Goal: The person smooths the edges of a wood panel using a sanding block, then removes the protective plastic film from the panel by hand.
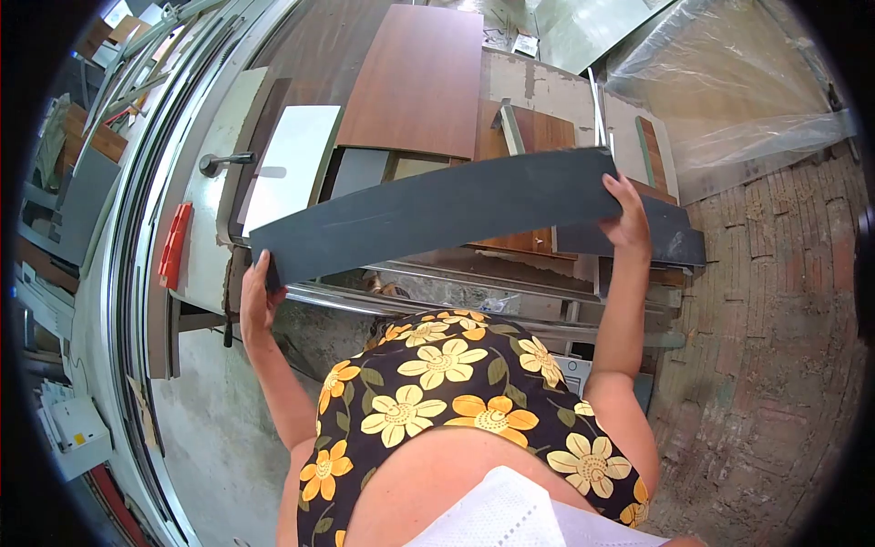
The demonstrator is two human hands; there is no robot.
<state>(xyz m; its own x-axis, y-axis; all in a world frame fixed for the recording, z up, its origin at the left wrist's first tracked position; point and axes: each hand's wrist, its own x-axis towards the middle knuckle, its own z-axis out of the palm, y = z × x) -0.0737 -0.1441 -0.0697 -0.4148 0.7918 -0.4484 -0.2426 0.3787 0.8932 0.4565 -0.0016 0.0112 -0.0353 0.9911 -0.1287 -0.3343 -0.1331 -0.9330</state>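
Head view, left hand (259, 296), right hand (629, 215) gripping board (437, 208), box label (79, 437) illegible

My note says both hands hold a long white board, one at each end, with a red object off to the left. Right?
The colour is wrong: the head view shows a dark grey board. The rest stands: left hand and right hand at its ends, red object to the left.

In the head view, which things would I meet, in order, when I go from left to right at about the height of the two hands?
red object → left hand → dark board → right hand → brickwork
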